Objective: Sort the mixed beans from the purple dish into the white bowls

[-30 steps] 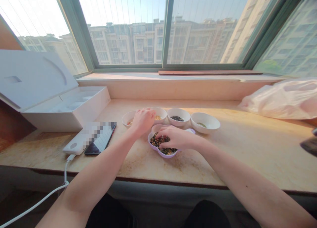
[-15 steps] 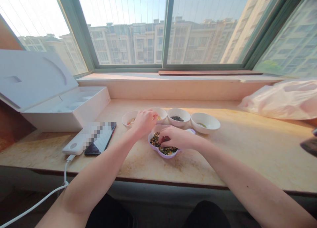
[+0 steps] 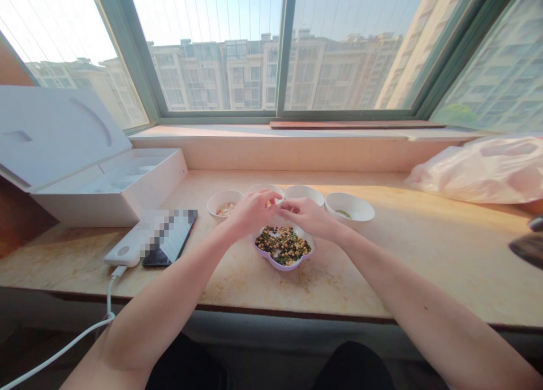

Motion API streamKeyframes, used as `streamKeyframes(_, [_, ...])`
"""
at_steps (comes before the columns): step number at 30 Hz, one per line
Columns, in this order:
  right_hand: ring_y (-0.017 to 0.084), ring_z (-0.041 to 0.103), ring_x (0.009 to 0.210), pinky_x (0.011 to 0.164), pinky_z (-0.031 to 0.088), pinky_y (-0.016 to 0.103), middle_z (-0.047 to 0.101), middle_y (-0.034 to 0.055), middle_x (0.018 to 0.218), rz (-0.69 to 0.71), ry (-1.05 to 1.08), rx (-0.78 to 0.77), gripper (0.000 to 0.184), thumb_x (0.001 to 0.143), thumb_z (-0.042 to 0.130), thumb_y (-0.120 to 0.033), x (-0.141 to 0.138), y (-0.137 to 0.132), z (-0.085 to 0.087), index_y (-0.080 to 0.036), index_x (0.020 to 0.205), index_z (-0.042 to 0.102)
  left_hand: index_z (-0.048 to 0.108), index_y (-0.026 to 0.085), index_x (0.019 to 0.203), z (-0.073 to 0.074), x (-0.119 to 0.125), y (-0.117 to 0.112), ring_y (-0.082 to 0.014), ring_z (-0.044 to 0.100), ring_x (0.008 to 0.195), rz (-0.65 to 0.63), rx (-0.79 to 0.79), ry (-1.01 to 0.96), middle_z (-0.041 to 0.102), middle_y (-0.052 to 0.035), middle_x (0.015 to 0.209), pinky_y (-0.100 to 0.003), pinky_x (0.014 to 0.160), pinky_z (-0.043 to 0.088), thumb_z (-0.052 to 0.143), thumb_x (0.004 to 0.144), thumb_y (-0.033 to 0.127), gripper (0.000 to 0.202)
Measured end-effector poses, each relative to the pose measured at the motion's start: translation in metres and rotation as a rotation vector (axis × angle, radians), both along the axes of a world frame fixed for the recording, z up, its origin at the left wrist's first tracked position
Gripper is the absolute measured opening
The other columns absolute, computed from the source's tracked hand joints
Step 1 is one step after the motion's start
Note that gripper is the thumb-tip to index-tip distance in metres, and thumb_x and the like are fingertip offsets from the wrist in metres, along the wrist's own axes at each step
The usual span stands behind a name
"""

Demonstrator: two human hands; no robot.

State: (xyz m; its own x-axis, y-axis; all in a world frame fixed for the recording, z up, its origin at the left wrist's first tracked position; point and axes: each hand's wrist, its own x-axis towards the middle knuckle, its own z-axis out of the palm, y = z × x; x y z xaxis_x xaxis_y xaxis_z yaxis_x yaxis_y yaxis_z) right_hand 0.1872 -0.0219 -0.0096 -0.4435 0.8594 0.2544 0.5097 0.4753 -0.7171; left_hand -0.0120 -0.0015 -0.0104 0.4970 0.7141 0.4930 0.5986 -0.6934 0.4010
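A lobed purple-and-white dish holds mixed dark, green and tan beans. Over the back of it, my left hand and my right hand come together with their fingertips close. Both are closed in a pinch, and whatever lies between the fingers is too small to make out. Behind my hands stands a row of white bowls: the left bowl has pale and reddish bits in it, the right bowl a few green beans. My hands partly hide the second bowl and the third bowl.
To the left are an open white box, a white power bank with a cable, and a phone. A plastic bag lies at the right under the window. The counter's front edge runs below my forearms.
My right hand has risen out of the beans and moved back toward my left hand. The left hand has shifted slightly right, and the beans now show uncovered.
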Motion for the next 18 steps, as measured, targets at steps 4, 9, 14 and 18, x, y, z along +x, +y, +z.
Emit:
streamKeyframes(4, [0.014,0.051,0.063,0.059,0.038,0.029,0.061,0.001,0.069,-0.058,0.214,-0.161,0.061,0.082,0.066,-0.076,0.0044,0.0044,0.0011,-0.016,0.087,0.073,0.073,0.021,0.119,-0.0021,0.003,0.0006,-0.016,0.069,0.09,-0.158,0.026,-0.049,0.075,-0.0046,0.106,-0.03,0.086,0.055,0.061,0.095,0.015,0.027])
streamKeyframes(9, [0.01,0.039,0.057,0.052,0.029,0.025,0.048,-0.0037,0.062,-0.066,0.328,-0.319,0.062,0.073,0.074,-0.078,0.0046,0.004,0.0021,-0.016,0.079,0.068,0.075,0.02,0.099,0.0016,0.0061,-0.0029,-0.0149,0.067,0.088,-0.133,-0.035,-0.104,0.073,-0.0044,0.101,-0.029,0.085,0.054,0.063,0.099,0.024,0.013])
streamKeyframes(14, [0.011,0.045,0.057,0.052,0.035,0.026,0.056,-0.001,0.067,-0.041,0.287,-0.37,0.06,0.076,0.073,-0.075,0.0056,0.0028,0.0038,-0.016,0.085,0.07,0.075,0.02,0.09,0.0042,0.0048,-0.0035,-0.0152,0.066,0.088,-0.085,-0.064,-0.105,0.073,-0.0045,0.1,-0.029,0.084,0.053,0.062,0.1,0.024,0.017])
streamKeyframes(18, [0.017,0.061,0.068,0.061,0.046,0.03,0.07,0.0044,0.081,0.004,-0.026,-0.239,0.048,0.081,0.077,-0.058,0.0039,-0.001,0.0037,-0.017,0.107,0.076,0.076,0.019,0.094,0.0032,-0.0003,0.0037,-0.0172,0.066,0.088,0.114,-0.027,-0.014,0.073,-0.0056,0.101,-0.031,0.085,0.05,0.056,0.102,0.025,0.022])
